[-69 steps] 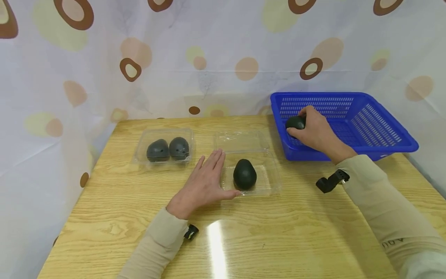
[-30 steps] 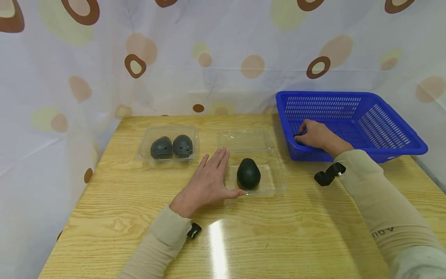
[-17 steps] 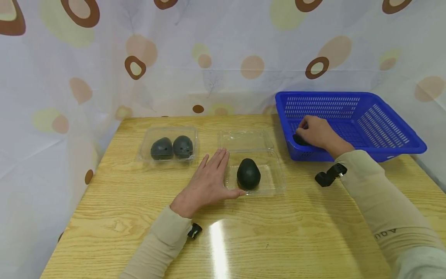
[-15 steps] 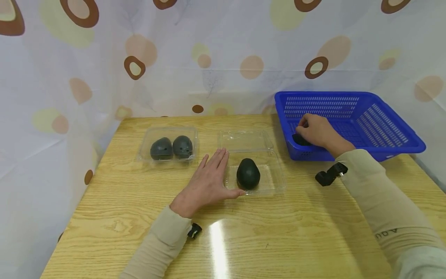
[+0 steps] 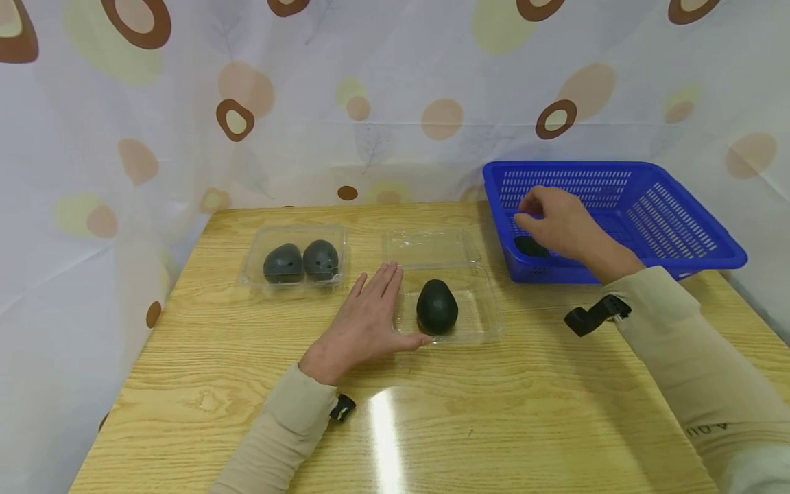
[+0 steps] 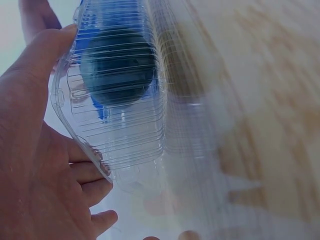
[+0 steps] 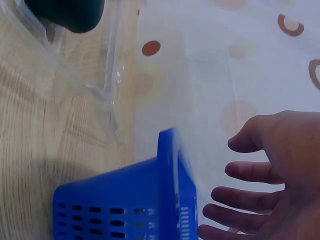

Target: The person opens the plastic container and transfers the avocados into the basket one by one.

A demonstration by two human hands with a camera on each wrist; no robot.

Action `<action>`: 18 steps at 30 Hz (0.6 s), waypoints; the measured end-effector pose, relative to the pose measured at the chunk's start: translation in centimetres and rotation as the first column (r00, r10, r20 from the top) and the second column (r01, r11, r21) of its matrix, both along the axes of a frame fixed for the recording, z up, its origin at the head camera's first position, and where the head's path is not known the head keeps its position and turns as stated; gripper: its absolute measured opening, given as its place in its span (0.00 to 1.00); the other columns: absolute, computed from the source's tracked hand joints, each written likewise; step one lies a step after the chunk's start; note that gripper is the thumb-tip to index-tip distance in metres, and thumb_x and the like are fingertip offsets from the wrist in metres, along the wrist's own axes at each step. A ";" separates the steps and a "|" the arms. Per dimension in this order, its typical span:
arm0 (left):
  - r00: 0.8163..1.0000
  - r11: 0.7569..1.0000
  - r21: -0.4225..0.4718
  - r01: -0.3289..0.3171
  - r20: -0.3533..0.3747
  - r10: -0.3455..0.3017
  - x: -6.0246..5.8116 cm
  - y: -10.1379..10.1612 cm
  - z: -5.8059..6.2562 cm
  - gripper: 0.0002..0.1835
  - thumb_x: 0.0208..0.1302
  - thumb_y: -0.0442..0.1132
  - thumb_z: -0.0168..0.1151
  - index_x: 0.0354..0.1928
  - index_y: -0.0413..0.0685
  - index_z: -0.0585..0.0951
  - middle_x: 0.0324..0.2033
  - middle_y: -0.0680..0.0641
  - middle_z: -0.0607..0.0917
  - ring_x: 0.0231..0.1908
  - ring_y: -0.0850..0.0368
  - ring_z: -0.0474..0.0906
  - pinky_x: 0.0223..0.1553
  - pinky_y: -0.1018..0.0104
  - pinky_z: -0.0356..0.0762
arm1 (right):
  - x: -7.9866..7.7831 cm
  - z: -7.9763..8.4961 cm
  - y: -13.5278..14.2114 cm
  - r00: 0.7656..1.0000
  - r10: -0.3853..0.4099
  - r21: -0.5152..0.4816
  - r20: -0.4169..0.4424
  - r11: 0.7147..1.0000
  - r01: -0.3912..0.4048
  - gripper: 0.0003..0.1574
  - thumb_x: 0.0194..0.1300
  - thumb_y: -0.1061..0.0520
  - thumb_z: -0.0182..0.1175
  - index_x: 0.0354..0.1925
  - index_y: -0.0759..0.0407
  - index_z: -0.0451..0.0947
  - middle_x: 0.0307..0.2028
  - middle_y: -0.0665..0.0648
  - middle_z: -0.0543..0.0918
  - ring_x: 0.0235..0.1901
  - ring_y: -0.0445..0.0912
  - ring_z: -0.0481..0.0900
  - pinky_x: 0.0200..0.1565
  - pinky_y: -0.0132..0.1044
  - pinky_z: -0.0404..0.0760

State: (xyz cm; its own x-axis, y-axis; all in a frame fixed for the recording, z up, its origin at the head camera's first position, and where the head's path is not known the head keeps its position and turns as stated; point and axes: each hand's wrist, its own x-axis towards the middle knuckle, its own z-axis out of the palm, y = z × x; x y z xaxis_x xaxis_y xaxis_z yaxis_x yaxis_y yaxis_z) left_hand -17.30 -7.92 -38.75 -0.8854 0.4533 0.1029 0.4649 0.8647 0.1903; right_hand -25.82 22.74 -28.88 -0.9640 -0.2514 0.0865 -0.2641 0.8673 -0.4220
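My left hand [image 5: 364,328] lies with straight fingers along the left side of a clear plastic clamshell box [image 5: 478,322], its thumb at the front rim. In the left wrist view the fingertips touch the rim of this box [image 6: 135,145]. One dark green avocado [image 5: 437,307] stands inside, and the lid is folded back. Over the near left corner of the blue basket [image 5: 691,264] hovers my right hand [image 5: 564,223], fingers loosely bent around nothing. Below it an avocado [image 5: 529,246] lies in the basket, partly hidden. The right wrist view shows this hand [image 7: 280,185] with fingers spread.
At the left of the wooden table [image 5: 247,357] sits a closed clear box [image 5: 265,237] with two avocados [image 5: 284,263] in it. A patterned white curtain [image 5: 395,82] hangs right behind the table.
My right hand gripped an avocado in the basket, lowered it, then let go and rose away. The avocado stays in the near left corner. My left hand keeps its place on the box.
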 end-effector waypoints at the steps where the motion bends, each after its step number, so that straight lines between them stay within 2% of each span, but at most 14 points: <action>1: 1.000 1.000 -0.001 0.000 0.003 0.000 0.0 0.0 0.0 0.62 0.39 0.83 0.39 0.70 0.46 0.45 0.70 0.48 0.46 0.70 0.55 0.41 0.68 0.52 0.41 | 0.2 0.1 -0.2 1.000 0.007 -0.006 -0.007 1.000 -0.007 0.23 0.65 0.47 0.48 0.47 0.64 0.70 0.45 0.65 0.74 0.47 0.56 0.70 0.47 0.52 0.69; 10: 1.000 1.000 0.001 0.001 -0.011 -0.001 0.0 0.0 -0.1 0.62 0.40 0.82 0.40 0.70 0.46 0.45 0.70 0.47 0.48 0.69 0.54 0.42 0.68 0.52 0.42 | 2.3 0.8 -2.2 0.986 0.097 -0.039 -0.135 0.994 -0.103 0.20 0.63 0.48 0.52 0.46 0.61 0.71 0.45 0.61 0.74 0.48 0.54 0.70 0.48 0.50 0.69; 18: 1.000 1.000 -0.005 0.000 -0.016 0.000 -0.1 0.0 -0.1 0.62 0.39 0.83 0.39 0.70 0.46 0.46 0.70 0.47 0.47 0.69 0.55 0.42 0.68 0.52 0.42 | 4.0 0.9 -3.8 0.970 0.161 -0.020 -0.185 0.986 -0.167 0.17 0.62 0.52 0.55 0.46 0.61 0.72 0.45 0.60 0.74 0.48 0.53 0.71 0.47 0.49 0.70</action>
State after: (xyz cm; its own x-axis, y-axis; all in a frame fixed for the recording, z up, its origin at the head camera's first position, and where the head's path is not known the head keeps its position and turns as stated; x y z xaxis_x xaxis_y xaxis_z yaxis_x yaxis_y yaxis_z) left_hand -17.43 -7.95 -38.86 -0.8838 0.4536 0.1150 0.4676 0.8658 0.1781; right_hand -21.80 18.97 -27.98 -0.8773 -0.3982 0.2680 -0.4763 0.7914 -0.3831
